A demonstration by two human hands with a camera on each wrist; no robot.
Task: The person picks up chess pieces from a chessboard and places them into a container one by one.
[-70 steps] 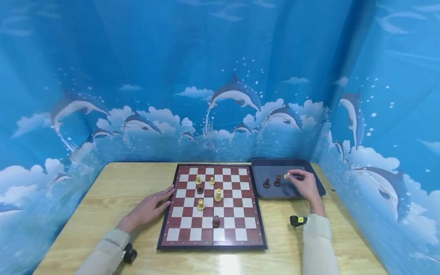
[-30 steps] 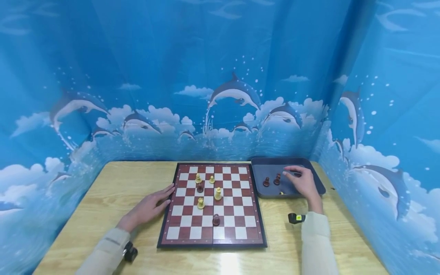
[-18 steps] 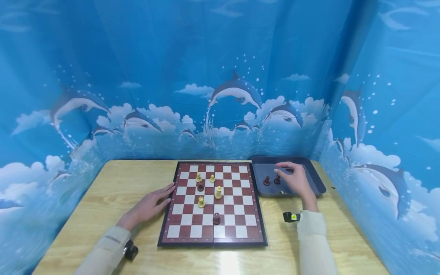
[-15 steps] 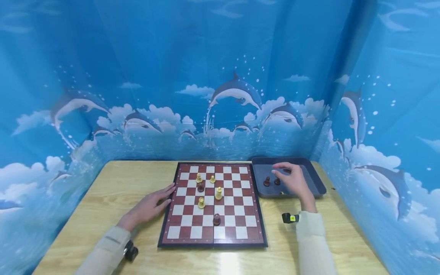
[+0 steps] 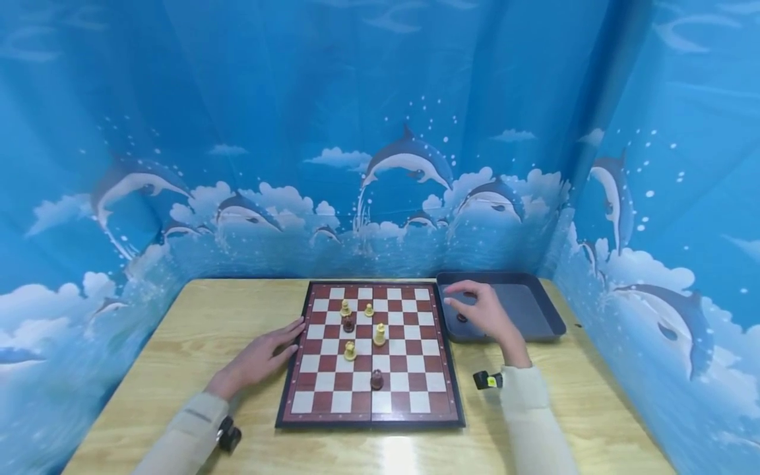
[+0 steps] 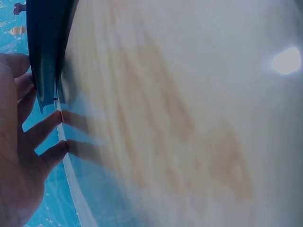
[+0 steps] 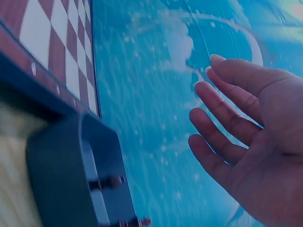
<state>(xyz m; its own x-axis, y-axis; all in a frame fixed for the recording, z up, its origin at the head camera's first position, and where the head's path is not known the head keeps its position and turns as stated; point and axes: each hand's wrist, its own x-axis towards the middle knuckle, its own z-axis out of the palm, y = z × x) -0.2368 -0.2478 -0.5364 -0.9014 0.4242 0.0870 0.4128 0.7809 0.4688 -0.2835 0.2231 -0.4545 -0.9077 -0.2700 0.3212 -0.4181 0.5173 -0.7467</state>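
Observation:
My left hand rests with extended fingers at the left edge of a red-and-white chessboard. Over the left part of a dark grey tray, my right hand hovers, thumb and fingers apart, holding nothing. Cream chess pieces stand on the board, among them a tall one, a crowned one and a small pawn. Two dark pieces stand there too: one among the cream ones, another nearer the front. In the right wrist view, dark chess pieces show inside the tray; the right hand hides part of its contents from above.
The board and tray sit side by side on a light wooden table. A blue dolphin-print curtain encloses the back and sides. Each wrist carries a small black camera, such as the right one.
My right hand let go of a small cream chess piece in the tray, then moved left over the dark pieces toward the board. The left hand stayed at the board's edge.

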